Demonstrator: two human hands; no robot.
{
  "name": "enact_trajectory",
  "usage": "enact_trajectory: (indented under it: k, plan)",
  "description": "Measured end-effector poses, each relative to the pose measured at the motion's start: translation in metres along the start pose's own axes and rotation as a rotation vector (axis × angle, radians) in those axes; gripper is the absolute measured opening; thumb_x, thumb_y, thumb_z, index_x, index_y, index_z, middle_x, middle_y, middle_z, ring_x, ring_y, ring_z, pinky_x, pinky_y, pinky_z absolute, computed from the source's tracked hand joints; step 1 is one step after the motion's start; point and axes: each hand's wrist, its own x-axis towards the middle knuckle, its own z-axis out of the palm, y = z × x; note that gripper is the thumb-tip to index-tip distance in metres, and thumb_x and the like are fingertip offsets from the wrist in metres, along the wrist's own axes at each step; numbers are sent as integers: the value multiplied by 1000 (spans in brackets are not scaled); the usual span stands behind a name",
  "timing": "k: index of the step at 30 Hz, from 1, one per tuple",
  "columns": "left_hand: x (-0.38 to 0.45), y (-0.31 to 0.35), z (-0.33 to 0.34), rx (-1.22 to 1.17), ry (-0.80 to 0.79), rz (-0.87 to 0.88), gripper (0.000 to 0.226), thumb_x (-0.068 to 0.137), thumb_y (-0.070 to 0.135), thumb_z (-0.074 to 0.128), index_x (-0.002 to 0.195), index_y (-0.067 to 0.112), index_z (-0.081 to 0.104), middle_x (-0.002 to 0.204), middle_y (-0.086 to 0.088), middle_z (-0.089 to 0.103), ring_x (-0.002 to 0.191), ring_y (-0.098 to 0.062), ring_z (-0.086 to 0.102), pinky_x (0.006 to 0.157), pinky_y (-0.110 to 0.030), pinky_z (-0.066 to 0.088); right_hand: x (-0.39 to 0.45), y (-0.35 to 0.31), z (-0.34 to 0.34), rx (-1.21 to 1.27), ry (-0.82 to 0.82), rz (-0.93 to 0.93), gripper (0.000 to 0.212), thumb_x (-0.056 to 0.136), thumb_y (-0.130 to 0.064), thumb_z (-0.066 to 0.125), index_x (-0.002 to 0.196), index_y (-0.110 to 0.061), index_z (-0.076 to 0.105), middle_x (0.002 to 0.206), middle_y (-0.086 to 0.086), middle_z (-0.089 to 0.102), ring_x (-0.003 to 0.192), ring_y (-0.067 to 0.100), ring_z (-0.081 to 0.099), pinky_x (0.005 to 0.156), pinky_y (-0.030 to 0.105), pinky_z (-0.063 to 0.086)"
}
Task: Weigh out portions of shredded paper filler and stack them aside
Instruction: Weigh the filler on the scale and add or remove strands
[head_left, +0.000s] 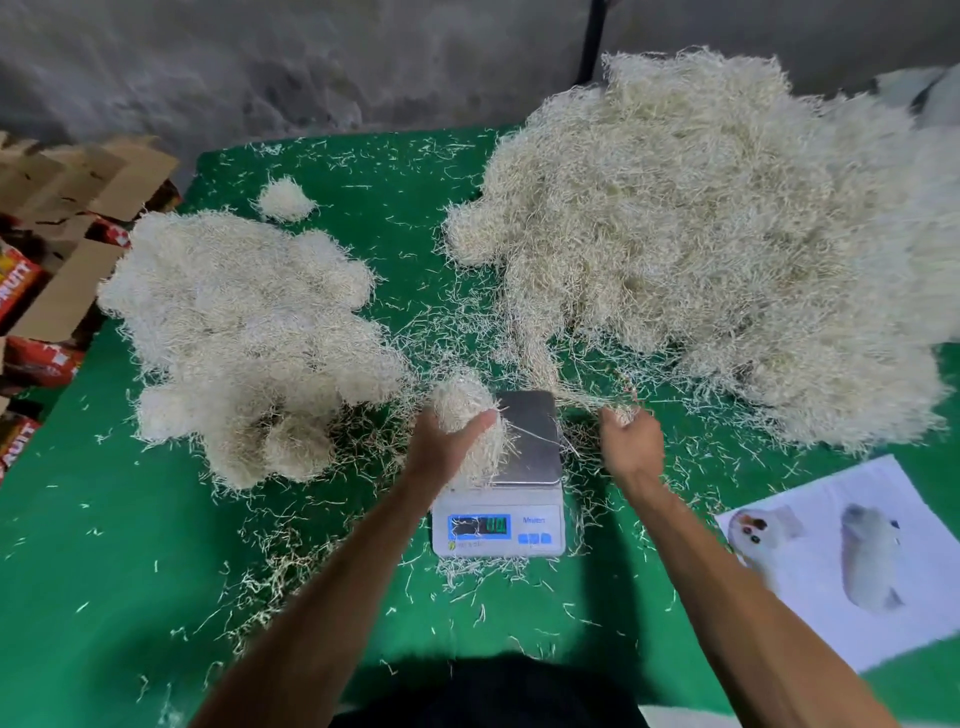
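my left hand (445, 446) grips a paper clump (467, 415) over the scale (524, 441); my right hand (631, 441) pinches loose strands (597, 400).

Cream shredded paper (701, 234) on green table (104, 571); white scale (498, 525), blue-framed display (479, 526).

Digits on the white digital scale's blue-lit display (479, 527) blurred and unreadable, scale's steel platform partly hidden by a pale wad of shredded paper (470, 415), red cardboard cartons (21, 275) left of scale cut by frame edge, lettering partial, large cream shred heap (727, 234) right of scale running past the edge.
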Motion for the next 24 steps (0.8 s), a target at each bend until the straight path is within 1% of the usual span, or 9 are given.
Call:
enact_trajectory:
  k: [1, 2, 4, 6, 9, 11, 15, 19, 24]
  plan:
    - [1, -4, 0, 115, 82, 90, 104, 72, 67, 78, 141, -3, 44, 138, -26, 54, 124, -40, 55, 107, -44, 45, -3, 9, 0, 7, -11, 7, 52, 105, -37, 57, 139, 1, 53, 53, 0, 44, 43, 16, 42, 49, 34, 49]
    - [2, -7, 0, 202, 152, 152, 94, 73, 63, 80, 134, -2, 51, 129, -24, 60, 116, -36, 59, 91, -47, 54, -8, 17, 1, 4, -23, 19, 40, 105, -38, 57, 130, -6, 59, 51, 0, 43, 42, 16, 41, 50, 36, 53]
    - [2, -6, 0, 214, 145, 198, 89, 76, 52, 83, 138, -2, 49, 132, -21, 57, 118, -30, 55, 99, -35, 48, -17, 26, 3, -26, -30, 23, 23, 104, -39, 58, 96, -18, 58, 50, -1, 41, 40, 14, 37, 49, 38, 55]
    - [-1, 1, 6, 147, 89, 248, 89, 78, 38, 86, 144, -2, 41, 135, -19, 54, 123, -26, 51, 98, -25, 40, -25, 30, 8, -26, -48, 25, 35, 104, -38, 60, 75, -28, 43, 49, -3, 38, 36, 12, 32, 45, 31, 43]
    - [-1, 8, 14, 137, 74, 346, 90, 76, 33, 88, 145, 4, 38, 141, -15, 51, 127, -19, 47, 101, -22, 37, -35, 29, 10, 28, -76, 64, 14, 105, -38, 59, 98, -27, 55, 53, -3, 41, 39, 11, 35, 38, 33, 40]
    - [-2, 12, 10, 213, 101, 392, 94, 73, 48, 87, 145, 8, 40, 142, -12, 53, 125, -18, 49, 102, -28, 42, -38, 24, 7, 122, -21, 75, 37, 105, -40, 57, 128, -12, 53, 62, 1, 48, 50, 20, 45, 35, 28, 36]
    - [-10, 3, -7, 487, 259, 468, 96, 69, 74, 75, 138, 13, 48, 136, -6, 56, 120, -22, 54, 99, -44, 49, -44, 25, -2, 122, -11, -37, 38, 103, -46, 56, 115, -12, 43, 87, 14, 64, 65, 22, 58, 56, 49, 61]
    - [-16, -12, -16, 363, 260, 401, 83, 76, 73, 71, 133, 16, 51, 136, -5, 56, 122, -19, 52, 104, -39, 43, -48, 29, -4, -122, -42, -186, 42, 108, -49, 40, 100, -12, 57, 101, 13, 65, 86, 28, 65, 80, 51, 61]
    - [-21, -27, -21, 200, 303, 380, 66, 85, 69, 66, 127, 19, 55, 130, 0, 59, 117, -16, 56, 96, -42, 51, -51, 26, -12, -159, 241, -314, 54, 111, -46, 36, 103, -8, 74, 121, 11, 67, 108, 22, 61, 98, 46, 53]
